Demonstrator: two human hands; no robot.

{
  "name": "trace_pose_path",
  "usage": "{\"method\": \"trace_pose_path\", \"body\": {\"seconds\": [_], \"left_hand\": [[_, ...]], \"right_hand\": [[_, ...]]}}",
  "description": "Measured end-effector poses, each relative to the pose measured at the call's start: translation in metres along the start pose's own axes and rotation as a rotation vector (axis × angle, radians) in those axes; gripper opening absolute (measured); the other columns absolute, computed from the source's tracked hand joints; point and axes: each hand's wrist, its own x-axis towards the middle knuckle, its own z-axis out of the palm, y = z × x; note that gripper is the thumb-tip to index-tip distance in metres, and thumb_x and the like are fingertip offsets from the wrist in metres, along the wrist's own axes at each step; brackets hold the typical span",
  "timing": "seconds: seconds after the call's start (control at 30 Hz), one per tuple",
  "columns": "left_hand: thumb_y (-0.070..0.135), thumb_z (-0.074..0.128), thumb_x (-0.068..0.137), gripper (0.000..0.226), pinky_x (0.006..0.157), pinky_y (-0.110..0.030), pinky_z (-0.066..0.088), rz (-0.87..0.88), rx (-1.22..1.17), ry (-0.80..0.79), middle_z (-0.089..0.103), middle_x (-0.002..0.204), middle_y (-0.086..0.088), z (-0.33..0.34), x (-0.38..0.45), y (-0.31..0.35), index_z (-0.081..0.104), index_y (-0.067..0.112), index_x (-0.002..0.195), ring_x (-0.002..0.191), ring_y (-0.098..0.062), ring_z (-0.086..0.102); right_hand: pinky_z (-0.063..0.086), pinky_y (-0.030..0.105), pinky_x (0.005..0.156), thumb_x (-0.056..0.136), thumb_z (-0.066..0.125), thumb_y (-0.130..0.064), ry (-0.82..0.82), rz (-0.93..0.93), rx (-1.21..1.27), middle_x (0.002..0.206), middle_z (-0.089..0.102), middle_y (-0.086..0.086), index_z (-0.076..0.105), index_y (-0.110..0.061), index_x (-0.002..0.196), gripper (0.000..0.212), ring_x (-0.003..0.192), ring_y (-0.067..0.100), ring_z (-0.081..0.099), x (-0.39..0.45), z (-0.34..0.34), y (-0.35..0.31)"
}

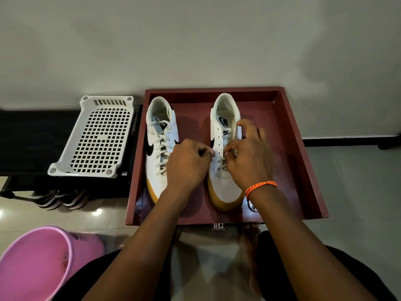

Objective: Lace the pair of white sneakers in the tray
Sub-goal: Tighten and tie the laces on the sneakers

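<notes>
Both forearms are bare from the near edge of the view to the hands, with no sleeves showing. The left hand (188,163) carries no ring, watch or band. The right hand (249,158) has a braided orange cord bracelet (261,186) round the wrist, a thin twisted band with lighter flecks in the weave. Near the bottom, dark black clothing (286,268) covers the lap on both sides, and a bare foot (251,242) shows between the legs.

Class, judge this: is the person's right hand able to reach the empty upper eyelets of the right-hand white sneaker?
Probably yes: the right hand already rests on that white sneaker, with nothing covering its upper eyelets.
</notes>
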Motion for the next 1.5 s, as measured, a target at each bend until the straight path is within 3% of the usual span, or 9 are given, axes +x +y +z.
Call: {"method": "trace_pose_path", "body": {"seconds": [0.3, 0.7, 0.83, 1.0, 1.07, 1.13, 1.2, 1.33, 1.5], "left_hand": [[0.03, 0.077, 0.095, 0.01, 0.071, -0.043, 0.064, 0.002, -0.068, -0.035, 0.077, 0.075, 0.014, 0.004, 0.002, -0.006, 0.085, 0.031, 0.089, 0.07, -0.01, 0.075], [0.035, 0.078, 0.09, 0.011, 0.055, -0.025, 0.043, 0.12, 0.178, 0.148, 0.071, 0.072, 0.012, 0.011, -0.008, 0.014, 0.079, 0.027, 0.082, 0.068, -0.009, 0.066], [0.028, 0.073, 0.087, 0.009, 0.059, -0.031, 0.055, 0.003, -0.216, 0.146, 0.073, 0.068, 0.007, 0.001, -0.001, 0.016, 0.077, 0.024, 0.08, 0.062, -0.013, 0.07], [0.009, 0.063, 0.102, 0.011, 0.076, -0.036, 0.065, -0.225, -1.227, -0.022, 0.079, 0.098, -0.008, -0.034, 0.001, 0.03, 0.072, 0.009, 0.095, 0.093, -0.026, 0.079], [0.015, 0.059, 0.104, 0.015, 0.064, -0.026, 0.06, -0.292, -1.413, -0.088, 0.078, 0.099, -0.002, -0.045, 0.0, 0.03, 0.068, 0.017, 0.093, 0.083, -0.018, 0.077], [0.017, 0.052, 0.105, 0.018, 0.052, -0.024, 0.047, -0.312, -1.247, -0.106, 0.076, 0.093, -0.001, -0.049, 0.006, 0.025, 0.063, 0.021, 0.091, 0.065, -0.016, 0.067], [0.025, 0.049, 0.106, 0.017, 0.053, -0.025, 0.037, -0.211, -0.716, -0.071, 0.075, 0.087, 0.0, -0.044, 0.01, 0.019, 0.063, 0.021, 0.097, 0.058, -0.013, 0.059], [0.058, 0.055, 0.103, 0.04, 0.065, -0.035, 0.047, 0.178, 0.252, -0.146, 0.059, 0.081, 0.009, -0.005, 0.003, 0.001, 0.061, 0.026, 0.079, 0.075, -0.012, 0.058], [0.029, 0.064, 0.104, 0.034, 0.062, -0.033, 0.043, 0.219, -0.15, -0.079, 0.06, 0.069, 0.008, 0.0, 0.01, 0.005, 0.069, 0.013, 0.074, 0.062, -0.009, 0.056]], "right_hand": [[0.033, 0.047, 0.11, 0.082, 0.084, -0.025, -0.158, 0.275, 0.313, 0.154, 0.045, -0.014, 0.071, -0.047, 0.074, 0.027, 0.143, 0.023, 0.031, 0.005, 0.005, 0.001], [0.03, 0.052, 0.108, 0.097, 0.066, -0.016, -0.311, 0.193, 0.11, 0.171, 0.02, -0.005, 0.075, -0.025, 0.102, 0.015, 0.153, 0.027, 0.016, 0.004, -0.002, -0.005], [0.027, 0.048, 0.107, 0.1, 0.06, -0.021, -0.352, 0.114, -0.011, 0.172, 0.011, -0.001, 0.072, -0.027, 0.108, 0.016, 0.152, 0.028, 0.015, 0.003, -0.007, -0.006], [0.029, 0.045, 0.102, 0.099, 0.058, -0.023, -0.327, 0.099, 0.054, 0.17, 0.019, -0.003, 0.072, -0.024, 0.101, 0.015, 0.149, 0.025, 0.023, 0.003, -0.008, -0.001], [0.027, 0.042, 0.098, 0.098, 0.061, -0.022, -0.327, 0.104, 0.132, 0.168, 0.023, -0.006, 0.072, -0.024, 0.096, 0.012, 0.147, 0.022, 0.025, 0.005, -0.01, 0.004], [0.022, 0.04, 0.096, 0.097, 0.065, -0.023, -0.328, 0.115, 0.187, 0.167, 0.026, -0.01, 0.073, -0.025, 0.094, 0.01, 0.147, 0.019, 0.025, 0.006, -0.011, 0.008], [0.022, 0.04, 0.097, 0.096, 0.067, -0.025, -0.332, 0.116, 0.206, 0.167, 0.026, -0.011, 0.076, -0.026, 0.095, 0.009, 0.148, 0.018, 0.024, 0.007, -0.011, 0.011], [0.029, 0.045, 0.105, 0.098, 0.067, -0.029, -0.332, 0.1, 0.195, 0.168, 0.026, -0.01, 0.076, -0.026, 0.099, 0.01, 0.148, 0.019, 0.024, 0.007, -0.01, 0.012], [0.035, 0.049, 0.11, 0.096, 0.067, -0.026, -0.316, 0.08, 0.201, 0.166, 0.029, -0.008, 0.075, -0.027, 0.095, 0.008, 0.144, 0.022, 0.028, 0.007, -0.01, 0.016]]}}
